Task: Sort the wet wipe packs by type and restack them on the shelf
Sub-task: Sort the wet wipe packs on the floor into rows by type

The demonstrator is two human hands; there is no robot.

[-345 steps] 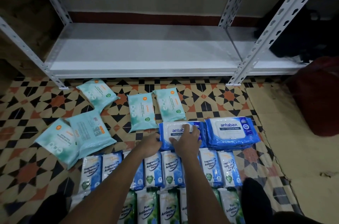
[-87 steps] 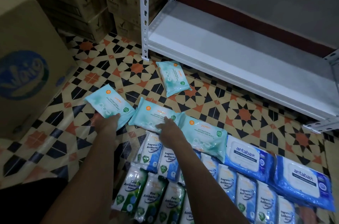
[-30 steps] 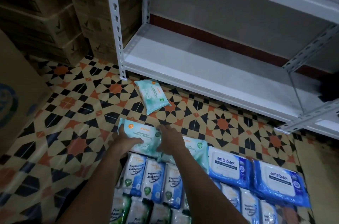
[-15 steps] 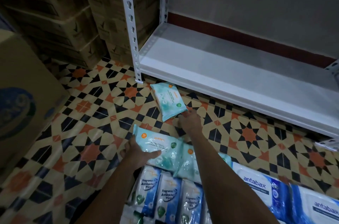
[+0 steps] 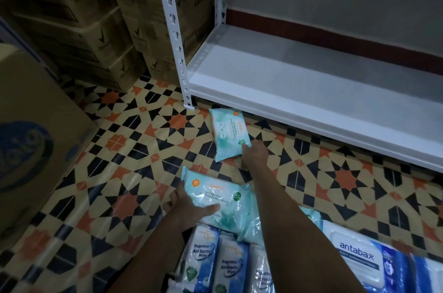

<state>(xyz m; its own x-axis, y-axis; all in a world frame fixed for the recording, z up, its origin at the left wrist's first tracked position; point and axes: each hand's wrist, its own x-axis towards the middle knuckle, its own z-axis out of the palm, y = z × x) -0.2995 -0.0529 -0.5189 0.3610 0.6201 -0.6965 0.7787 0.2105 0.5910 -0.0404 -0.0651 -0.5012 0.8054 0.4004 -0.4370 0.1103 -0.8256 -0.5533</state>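
A lone teal wipe pack (image 5: pixel 227 133) lies on the patterned floor just in front of the white shelf (image 5: pixel 311 105). My right hand (image 5: pixel 255 155) reaches it and grips its near right corner. Closer to me sits a teal pack (image 5: pixel 215 196) on top of other teal packs, and my left hand (image 5: pixel 189 207) holds its left end, thumb laid across the top. Blue-and-white fragrance-free packs (image 5: pixel 215 264) stand in a row below, with blue antabax packs (image 5: pixel 364 259) at the lower right. The bottom shelf board carries no packs.
Stacked brown cartons (image 5: pixel 96 21) fill the back left beside the shelf's white upright post (image 5: pixel 172 29). A large cardboard box (image 5: pixel 31 137) with a blue logo stands at the left. Patterned floor (image 5: pixel 124 149) lies between the box and the packs.
My right hand has reached forward from the teal stack to the lone teal pack by the shelf and taken its corner. My left hand stays on the near teal pack.
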